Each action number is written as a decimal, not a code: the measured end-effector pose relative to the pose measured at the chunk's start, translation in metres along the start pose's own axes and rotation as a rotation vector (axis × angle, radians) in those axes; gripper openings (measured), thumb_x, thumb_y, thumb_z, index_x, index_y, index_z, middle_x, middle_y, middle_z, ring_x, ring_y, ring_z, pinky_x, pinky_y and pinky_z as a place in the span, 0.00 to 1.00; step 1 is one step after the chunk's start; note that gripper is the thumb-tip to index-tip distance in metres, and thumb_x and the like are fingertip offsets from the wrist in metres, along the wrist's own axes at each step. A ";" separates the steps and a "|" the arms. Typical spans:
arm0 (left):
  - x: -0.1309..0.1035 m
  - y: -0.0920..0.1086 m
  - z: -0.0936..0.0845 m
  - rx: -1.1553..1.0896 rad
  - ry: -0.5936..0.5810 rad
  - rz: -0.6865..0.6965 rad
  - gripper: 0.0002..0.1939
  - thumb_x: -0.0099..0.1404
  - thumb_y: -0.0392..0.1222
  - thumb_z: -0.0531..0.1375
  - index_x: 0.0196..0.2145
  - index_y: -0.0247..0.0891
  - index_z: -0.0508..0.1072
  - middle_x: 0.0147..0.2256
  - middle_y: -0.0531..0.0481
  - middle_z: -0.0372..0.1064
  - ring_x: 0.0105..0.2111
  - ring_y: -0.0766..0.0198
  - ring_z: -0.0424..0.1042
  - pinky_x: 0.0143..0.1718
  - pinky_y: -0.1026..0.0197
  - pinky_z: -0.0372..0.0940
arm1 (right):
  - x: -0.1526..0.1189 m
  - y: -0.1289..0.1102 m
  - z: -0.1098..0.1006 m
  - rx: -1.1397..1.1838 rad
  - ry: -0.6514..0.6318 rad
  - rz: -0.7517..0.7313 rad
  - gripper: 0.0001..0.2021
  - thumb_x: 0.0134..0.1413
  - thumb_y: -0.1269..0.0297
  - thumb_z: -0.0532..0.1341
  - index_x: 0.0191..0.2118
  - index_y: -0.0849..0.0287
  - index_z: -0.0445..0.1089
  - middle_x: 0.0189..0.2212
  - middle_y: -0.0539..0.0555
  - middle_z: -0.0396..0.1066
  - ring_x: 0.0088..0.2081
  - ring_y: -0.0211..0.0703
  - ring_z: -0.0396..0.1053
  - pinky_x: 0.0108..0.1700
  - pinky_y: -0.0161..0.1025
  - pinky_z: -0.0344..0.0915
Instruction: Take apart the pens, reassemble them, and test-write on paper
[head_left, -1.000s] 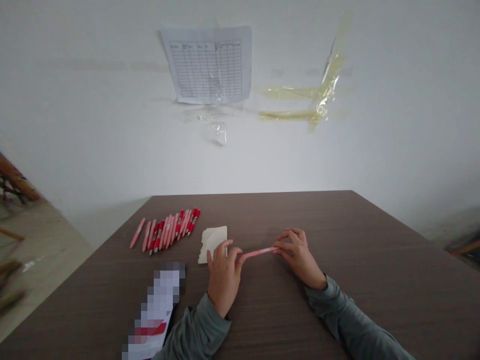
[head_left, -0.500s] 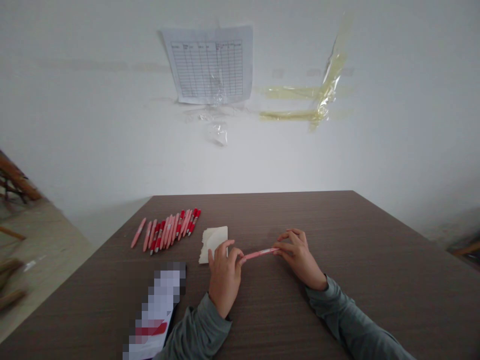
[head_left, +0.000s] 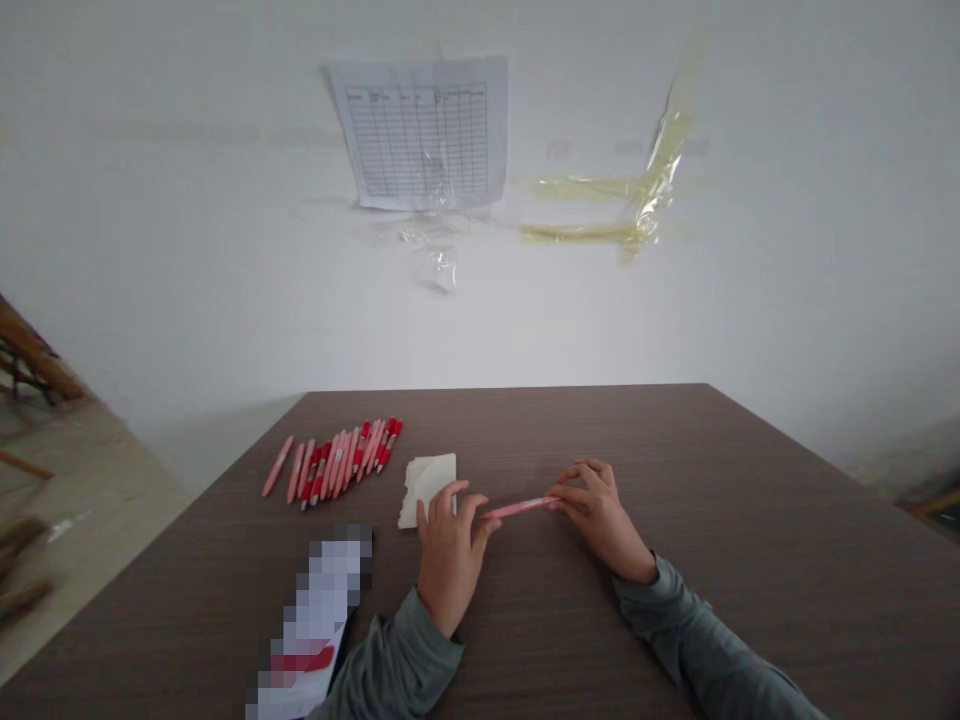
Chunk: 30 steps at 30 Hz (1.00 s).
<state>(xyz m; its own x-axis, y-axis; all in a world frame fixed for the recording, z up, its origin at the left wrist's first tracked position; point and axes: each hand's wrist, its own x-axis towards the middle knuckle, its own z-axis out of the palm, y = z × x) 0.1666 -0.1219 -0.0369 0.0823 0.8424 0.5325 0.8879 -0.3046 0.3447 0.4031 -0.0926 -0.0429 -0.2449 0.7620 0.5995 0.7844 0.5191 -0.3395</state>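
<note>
A pink pen (head_left: 521, 507) is held above the dark table, lying nearly level between my two hands. My right hand (head_left: 596, 510) pinches its right end between thumb and fingers. At the pen's left end, the thumb and index finger of my left hand (head_left: 454, 545) stand parted around the tip; whether they touch it is hard to see. Just behind my left hand lies a torn piece of cream paper (head_left: 429, 477), partly covered by its fingers. A row of several pink and red pens (head_left: 341, 462) is spread at the back left of the table.
In front, left of my left forearm, lies a blurred-out white and red package (head_left: 319, 600). The brown table (head_left: 712, 520) meets a white wall that bears a taped printed sheet (head_left: 424, 135) and yellowish tape strips (head_left: 637, 215). Wooden furniture (head_left: 34, 350) stands on the floor at left.
My left thumb and index finger have parted from their pinch on the pen's left end. My right hand keeps its hold in nearly the same place.
</note>
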 end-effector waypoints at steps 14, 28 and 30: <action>0.001 0.004 -0.003 0.015 -0.002 0.005 0.12 0.66 0.43 0.51 0.35 0.43 0.73 0.49 0.43 0.65 0.53 0.51 0.62 0.54 0.33 0.51 | 0.000 -0.002 -0.001 -0.009 0.005 0.000 0.08 0.55 0.61 0.61 0.40 0.43 0.76 0.41 0.54 0.68 0.51 0.53 0.55 0.52 0.54 0.60; -0.001 0.002 -0.002 0.012 0.004 -0.005 0.12 0.63 0.46 0.55 0.43 0.46 0.72 0.50 0.44 0.64 0.52 0.51 0.62 0.55 0.34 0.52 | 0.000 0.000 -0.001 -0.012 0.005 -0.010 0.08 0.55 0.61 0.61 0.40 0.44 0.76 0.41 0.54 0.68 0.51 0.53 0.55 0.52 0.54 0.60; 0.000 0.002 -0.002 0.008 0.001 0.005 0.11 0.62 0.43 0.57 0.42 0.46 0.73 0.50 0.45 0.64 0.52 0.52 0.62 0.55 0.35 0.52 | 0.001 -0.001 -0.002 -0.018 0.007 -0.009 0.08 0.54 0.60 0.61 0.39 0.44 0.76 0.41 0.54 0.68 0.51 0.53 0.56 0.52 0.54 0.60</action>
<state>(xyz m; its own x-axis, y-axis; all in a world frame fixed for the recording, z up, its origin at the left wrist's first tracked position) 0.1673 -0.1240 -0.0345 0.0864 0.8404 0.5350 0.8911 -0.3054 0.3357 0.4033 -0.0932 -0.0411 -0.2482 0.7543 0.6078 0.7921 0.5192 -0.3209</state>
